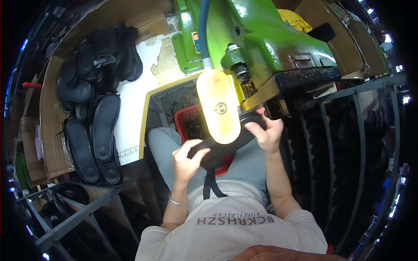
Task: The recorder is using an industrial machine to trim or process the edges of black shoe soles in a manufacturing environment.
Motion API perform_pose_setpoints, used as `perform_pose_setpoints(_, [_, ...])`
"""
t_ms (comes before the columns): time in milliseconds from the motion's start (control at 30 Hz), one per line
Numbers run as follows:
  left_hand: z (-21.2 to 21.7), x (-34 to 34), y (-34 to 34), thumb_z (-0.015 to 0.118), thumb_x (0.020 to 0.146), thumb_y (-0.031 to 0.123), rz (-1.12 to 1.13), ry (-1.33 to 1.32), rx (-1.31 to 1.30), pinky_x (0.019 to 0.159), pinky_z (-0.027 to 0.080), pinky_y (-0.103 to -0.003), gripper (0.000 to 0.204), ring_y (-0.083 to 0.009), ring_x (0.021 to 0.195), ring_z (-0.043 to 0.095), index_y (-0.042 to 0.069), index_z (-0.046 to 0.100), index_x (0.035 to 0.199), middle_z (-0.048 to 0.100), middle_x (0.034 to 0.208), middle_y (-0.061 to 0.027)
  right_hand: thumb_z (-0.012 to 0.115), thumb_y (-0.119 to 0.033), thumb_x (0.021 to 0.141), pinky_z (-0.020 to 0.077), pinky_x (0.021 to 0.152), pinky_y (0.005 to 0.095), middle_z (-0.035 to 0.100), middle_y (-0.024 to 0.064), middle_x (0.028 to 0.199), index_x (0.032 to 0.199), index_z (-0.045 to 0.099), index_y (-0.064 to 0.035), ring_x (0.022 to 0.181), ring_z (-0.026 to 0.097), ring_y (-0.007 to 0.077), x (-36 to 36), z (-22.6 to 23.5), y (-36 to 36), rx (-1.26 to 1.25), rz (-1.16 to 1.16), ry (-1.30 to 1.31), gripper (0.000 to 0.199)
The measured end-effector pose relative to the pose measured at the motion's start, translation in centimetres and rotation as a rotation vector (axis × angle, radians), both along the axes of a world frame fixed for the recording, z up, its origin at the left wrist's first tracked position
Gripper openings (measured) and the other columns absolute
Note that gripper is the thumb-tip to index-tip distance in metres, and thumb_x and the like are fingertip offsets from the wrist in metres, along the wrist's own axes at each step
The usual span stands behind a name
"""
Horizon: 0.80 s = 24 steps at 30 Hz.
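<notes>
A black shoe sole (247, 135) is stretched between my two hands under the head of a green machine (261, 39). My left hand (189, 162) pinches its near left end, thumb and fingers closed round it. My right hand (267, 132) grips the other end, thumb on top, close beneath the machine's metal working part (246, 82). A bright oval lamp (217, 104) on a grey flexible neck hides the middle of the sole. Black straps (210, 182) hang below it, over my lap.
Black footbeds (106, 126) lie piled on the white tabletop (130, 100) at left, inside cardboard walls (52, 117). A red basket (183, 115) sits below the table opening. Metal racks (359, 130) holding dark items stand at right, with another rack (82, 217) at lower left.
</notes>
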<state>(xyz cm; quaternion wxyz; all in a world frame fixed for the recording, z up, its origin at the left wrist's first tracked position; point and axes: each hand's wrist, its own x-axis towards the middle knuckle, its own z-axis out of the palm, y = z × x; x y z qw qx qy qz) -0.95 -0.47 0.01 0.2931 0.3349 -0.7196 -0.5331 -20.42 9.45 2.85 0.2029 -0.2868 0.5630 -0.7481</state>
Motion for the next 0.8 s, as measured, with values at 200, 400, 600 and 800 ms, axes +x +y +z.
perform_pose_setpoints(200, [3.4, -4.1, -3.9, 0.072, 0.070, 0.005, -0.172, 0.076, -0.480, 0.057, 0.051, -0.030, 0.017, -0.0233, 0.061, 0.064, 0.001, 0.066, 0.085, 0.065, 0.076, -0.0120, 0.063, -0.003, 0.084, 0.0417, 0.068, 0.0158, 0.063, 0.0047, 0.088, 0.107, 0.051, 0.0047, 0.075, 0.055, 0.0039, -4.1, -2.4, 3.5, 0.035, -0.095, -0.023, 0.028])
perform_pose_setpoints(400, [6.9, -2.9, -7.1, 0.074, 0.068, 0.004, -0.312, 0.071, -0.345, 0.062, 0.053, -0.027, 0.018, -0.0196, 0.065, 0.067, 0.000, 0.067, 0.084, 0.068, 0.075, -0.0112, 0.064, -0.004, 0.083, 0.0378, 0.060, 0.0151, 0.060, 0.0011, 0.081, 0.103, 0.051, 0.0021, 0.068, 0.050, 0.0010, -2.2, -2.6, 2.7, 0.095, -0.038, -0.088, 0.025])
perform_pose_setpoints(600, [2.1, 2.1, -6.5, 0.075, 0.067, -0.005, -0.174, 0.005, 0.052, 0.063, 0.050, -0.024, 0.019, -0.0132, 0.067, 0.063, -0.002, 0.061, 0.079, 0.065, 0.072, -0.0078, 0.067, 0.006, 0.077, 0.0489, 0.072, 0.0215, 0.063, 0.0090, 0.094, 0.099, 0.048, -0.0005, 0.080, 0.061, 0.0100, 0.9, -0.9, 0.7, 0.116, 0.129, -0.220, 0.030])
perform_pose_setpoints(800, [-4.8, 2.0, 2.2, 0.067, 0.072, -0.016, -0.157, 0.309, 0.520, 0.086, 0.048, -0.029, 0.032, -0.0149, 0.094, 0.056, 0.002, 0.046, 0.088, 0.055, 0.099, -0.0099, 0.074, 0.005, 0.070, 0.0426, 0.053, 0.0166, 0.064, 0.0052, 0.084, 0.107, 0.045, 0.0005, 0.063, 0.057, 0.0051, 0.7, 0.5, -2.0, 0.132, 0.158, -0.177, 0.047])
